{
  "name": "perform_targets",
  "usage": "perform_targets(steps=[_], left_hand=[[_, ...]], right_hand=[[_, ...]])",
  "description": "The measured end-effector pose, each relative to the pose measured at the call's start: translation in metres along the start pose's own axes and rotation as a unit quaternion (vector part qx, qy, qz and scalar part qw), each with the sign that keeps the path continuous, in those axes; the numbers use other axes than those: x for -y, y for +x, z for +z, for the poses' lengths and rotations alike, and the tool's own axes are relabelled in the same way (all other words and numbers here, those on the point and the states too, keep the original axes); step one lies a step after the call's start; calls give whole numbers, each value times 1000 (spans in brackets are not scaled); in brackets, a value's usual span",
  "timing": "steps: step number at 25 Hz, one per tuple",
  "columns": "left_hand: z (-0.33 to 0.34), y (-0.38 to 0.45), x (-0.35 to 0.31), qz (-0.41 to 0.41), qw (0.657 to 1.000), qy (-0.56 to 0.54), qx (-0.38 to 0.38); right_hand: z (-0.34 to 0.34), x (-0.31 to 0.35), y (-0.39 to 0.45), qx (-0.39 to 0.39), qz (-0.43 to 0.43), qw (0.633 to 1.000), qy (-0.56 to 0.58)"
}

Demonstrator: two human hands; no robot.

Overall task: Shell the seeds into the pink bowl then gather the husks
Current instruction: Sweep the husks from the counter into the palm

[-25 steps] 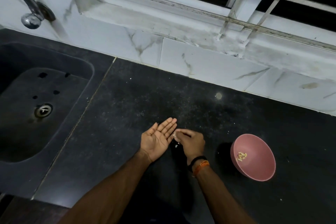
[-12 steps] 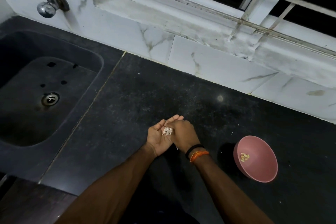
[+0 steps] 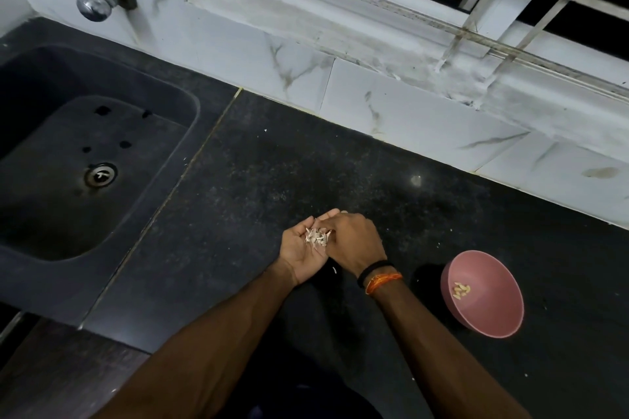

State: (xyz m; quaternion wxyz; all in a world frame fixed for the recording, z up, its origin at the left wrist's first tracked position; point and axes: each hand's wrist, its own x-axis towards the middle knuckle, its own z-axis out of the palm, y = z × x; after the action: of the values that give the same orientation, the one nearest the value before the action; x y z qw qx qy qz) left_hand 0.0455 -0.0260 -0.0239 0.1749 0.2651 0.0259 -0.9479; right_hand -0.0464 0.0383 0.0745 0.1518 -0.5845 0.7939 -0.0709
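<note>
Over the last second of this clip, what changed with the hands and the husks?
The left hand, an empty open palm a second ago, now cups a small pile of husks. The right hand moved from beside that palm to lie over its fingers. The pink bowl with its few seeds stayed put on the counter.

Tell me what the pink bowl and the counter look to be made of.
Pink bowl: likely plastic, judging by its even matte pink colour and thin rim with no glaze shine. Counter: seemingly polished black granite, since it is speckled and carries a small light reflection.
</note>
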Motion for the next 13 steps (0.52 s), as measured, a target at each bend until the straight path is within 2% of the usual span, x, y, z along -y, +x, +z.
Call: perform_targets(steps=[6, 10, 11, 13], left_hand=[[6, -4, 2, 23, 1000, -14, 8], [8, -6, 2, 19, 1000, -22, 4], [8, -5, 1, 18, 1000, -22, 3], [8, -4, 2, 19, 1000, -16, 2]], right_hand=[[0, -6, 1, -64, 49, 997, -2], [-4, -8, 0, 16, 16, 997, 78], [-6, -9, -2, 13, 20, 995, 95], [-7, -17, -7, -53, 49, 992, 107]])
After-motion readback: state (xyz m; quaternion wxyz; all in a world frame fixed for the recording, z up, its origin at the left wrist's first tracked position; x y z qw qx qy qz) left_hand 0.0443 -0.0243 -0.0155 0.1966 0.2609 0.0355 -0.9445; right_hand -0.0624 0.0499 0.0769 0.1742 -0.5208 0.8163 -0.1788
